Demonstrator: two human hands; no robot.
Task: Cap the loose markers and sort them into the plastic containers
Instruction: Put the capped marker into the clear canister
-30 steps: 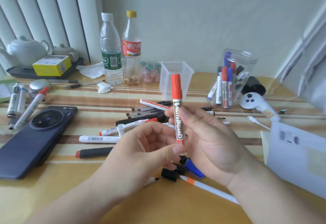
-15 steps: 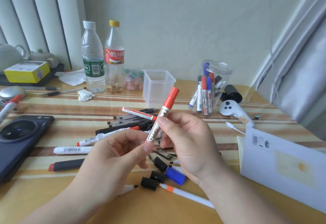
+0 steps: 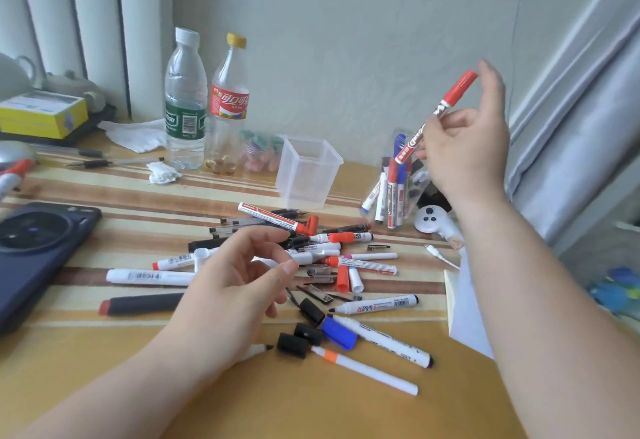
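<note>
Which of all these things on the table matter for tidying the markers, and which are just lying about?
For the job:
red-capped marker held in the right hand
left hand above the loose markers
black caps
square tub
round jar with markers in it

Just lying about:
water bottle
cola bottle
phone
white controller
yellow box
tissue

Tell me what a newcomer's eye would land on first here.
The right hand, high at the far right, pinches a tilted red-capped marker near the clear jar of markers. Mid-table, a messy pile of loose markers and caps sprawls over the striped table, with the open left hand hovering above it.
</note>
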